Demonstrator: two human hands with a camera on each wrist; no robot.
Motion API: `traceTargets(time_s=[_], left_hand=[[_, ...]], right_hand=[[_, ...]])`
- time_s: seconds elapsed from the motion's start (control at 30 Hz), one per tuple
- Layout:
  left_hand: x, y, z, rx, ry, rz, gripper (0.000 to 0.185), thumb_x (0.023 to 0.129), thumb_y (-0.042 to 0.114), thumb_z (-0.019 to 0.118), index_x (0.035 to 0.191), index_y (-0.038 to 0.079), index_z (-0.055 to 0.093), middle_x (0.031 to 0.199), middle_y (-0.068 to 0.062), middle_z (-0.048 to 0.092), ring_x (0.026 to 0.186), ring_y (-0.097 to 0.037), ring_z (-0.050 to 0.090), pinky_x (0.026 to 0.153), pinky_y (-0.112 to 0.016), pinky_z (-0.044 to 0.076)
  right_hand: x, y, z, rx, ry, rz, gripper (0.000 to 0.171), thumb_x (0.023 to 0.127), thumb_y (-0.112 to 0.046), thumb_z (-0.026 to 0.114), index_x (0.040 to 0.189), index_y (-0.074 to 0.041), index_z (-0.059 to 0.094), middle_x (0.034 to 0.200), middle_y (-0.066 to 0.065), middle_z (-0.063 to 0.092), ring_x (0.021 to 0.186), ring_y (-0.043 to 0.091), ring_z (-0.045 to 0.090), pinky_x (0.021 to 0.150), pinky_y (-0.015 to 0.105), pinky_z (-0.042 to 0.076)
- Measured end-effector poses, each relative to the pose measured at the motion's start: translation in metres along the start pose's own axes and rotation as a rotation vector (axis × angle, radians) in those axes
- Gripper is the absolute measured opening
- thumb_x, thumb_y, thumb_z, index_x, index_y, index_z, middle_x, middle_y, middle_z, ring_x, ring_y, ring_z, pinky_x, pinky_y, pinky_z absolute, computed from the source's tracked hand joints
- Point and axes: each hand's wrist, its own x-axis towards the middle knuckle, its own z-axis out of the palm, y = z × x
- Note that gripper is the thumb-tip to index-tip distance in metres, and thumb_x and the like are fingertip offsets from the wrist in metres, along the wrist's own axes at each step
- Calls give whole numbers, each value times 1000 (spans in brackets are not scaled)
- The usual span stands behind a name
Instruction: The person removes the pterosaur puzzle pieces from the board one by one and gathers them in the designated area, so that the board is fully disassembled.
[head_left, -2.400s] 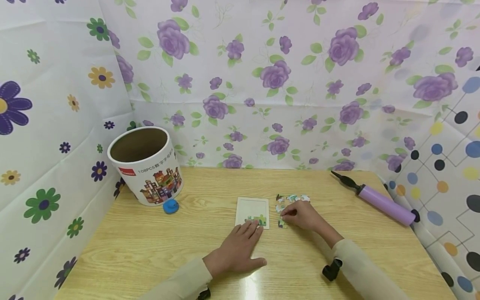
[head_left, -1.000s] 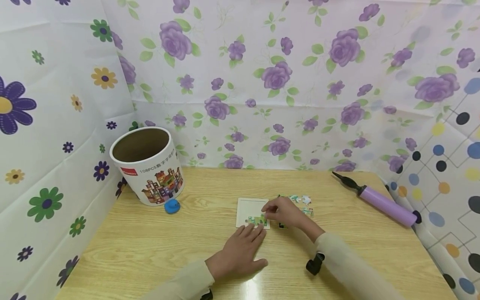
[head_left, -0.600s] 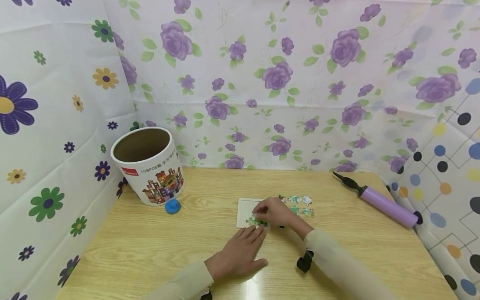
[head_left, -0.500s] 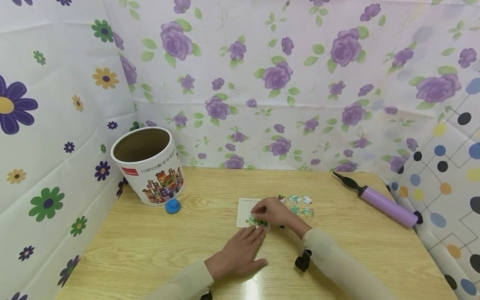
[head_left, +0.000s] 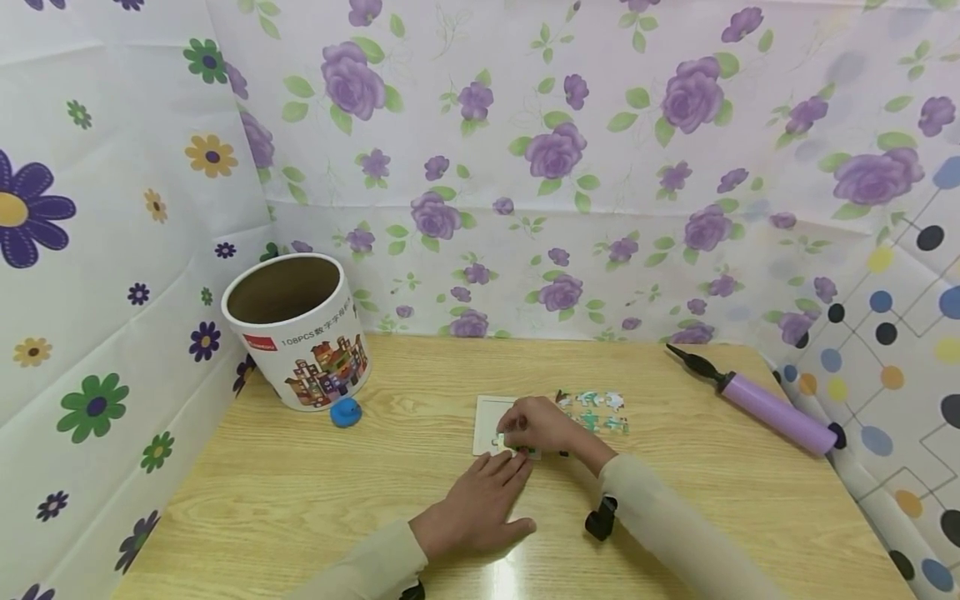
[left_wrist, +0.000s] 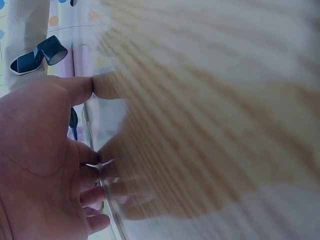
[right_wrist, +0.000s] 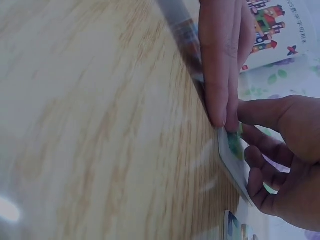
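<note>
A white puzzle board [head_left: 495, 412] lies flat on the wooden table [head_left: 300, 492], with a few green pieces joined at its near edge. My left hand [head_left: 480, 500] lies flat, its straight fingers [right_wrist: 220, 65] pressing the board's near edge. My right hand [head_left: 542, 425] is curled over the board's lower right part and pinches a green puzzle piece [right_wrist: 233, 144] against the joined pieces. Several loose pieces [head_left: 596, 410] lie just right of the board. In the left wrist view only my palm [left_wrist: 40, 165] and blurred table show.
A round cardboard puzzle tub [head_left: 296, 329] stands open at the back left, with a small blue object [head_left: 344, 412] at its foot. A purple hand pump [head_left: 761, 406] lies at the back right. Flowered sheets wall the table on three sides.
My right hand has moved left from the loose pieces onto the board, carrying a piece. My left hand has stayed flat at the board's near edge.
</note>
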Motion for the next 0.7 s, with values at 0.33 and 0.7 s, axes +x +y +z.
traceTargets(time_s=[0.33, 0.7], left_hand=[[1, -1, -3, -31, -3, 14, 80, 104, 64, 36, 162, 9, 28, 169, -7, 26, 155, -27, 24, 122, -51, 27], [1, -10, -1, -131, -23, 28, 87, 101, 69, 36, 163, 10, 25, 170, -6, 21, 156, -32, 19, 123, -55, 23]], right_hand=[[-4, -1, -5, 62, 91, 50, 12, 98, -17, 71, 106, -19, 79, 99, -11, 74, 89, 5, 67, 80, 30, 57], [-30, 3, -27, 54, 147, 62, 20, 98, -19, 71, 115, -13, 78, 101, -6, 75, 89, 9, 68, 78, 31, 58]])
